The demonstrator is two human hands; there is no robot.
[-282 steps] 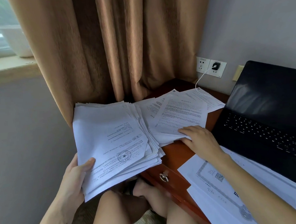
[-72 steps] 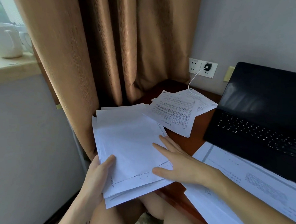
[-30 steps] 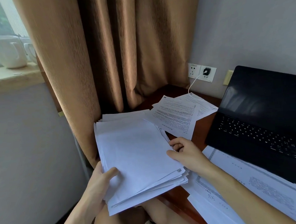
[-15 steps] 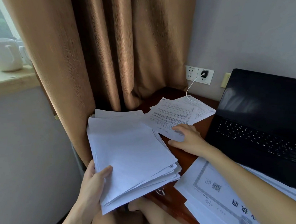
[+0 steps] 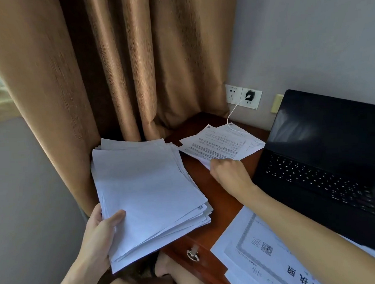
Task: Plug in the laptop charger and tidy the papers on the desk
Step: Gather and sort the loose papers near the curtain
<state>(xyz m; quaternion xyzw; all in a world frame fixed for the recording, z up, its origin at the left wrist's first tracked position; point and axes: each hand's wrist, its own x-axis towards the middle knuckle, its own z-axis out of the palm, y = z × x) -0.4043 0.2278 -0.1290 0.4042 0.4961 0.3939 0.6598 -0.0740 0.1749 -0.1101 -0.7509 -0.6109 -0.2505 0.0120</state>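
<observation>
1. Left hand (image 5: 98,240): thumb (image 5: 117,217) lies on top of the stack (image 5: 145,191) and the fingers are hidden beneath it. The hand is clamped on the stack's near left corner.
2. Stack: many white pages with uneven edges, fanned at the near right. It is held at the left side of the desk (image 5: 220,201), with its right edge over the wood. Contact with the desk cannot be told.
3. Right hand (image 5: 229,174): fingers curled together on the near corner of the sheets (image 5: 217,144). The fingertips are hidden behind the knuckles.
4. Sheets: a few printed pages, overlapped, lying flat at the back of the desk between the stack and the laptop (image 5: 314,167).
5. Charger (image 5: 249,95): black, seated in the right wall socket (image 5: 257,100). Its white cable (image 5: 232,115) drops onto the sheets, and its far end is not traceable.
6. Laptop: open, screen dark, on the desk just right of the right hand.
7. Certificate (image 5: 253,257): bordered page with a QR code on the near right of the desk, lying over other white pages and partly under the forearm.
8. Curtain (image 5: 135,68): tan, hanging behind the stack.
9. Drawer pull (image 5: 192,255): on the desk front, below the stack's near edge.
</observation>
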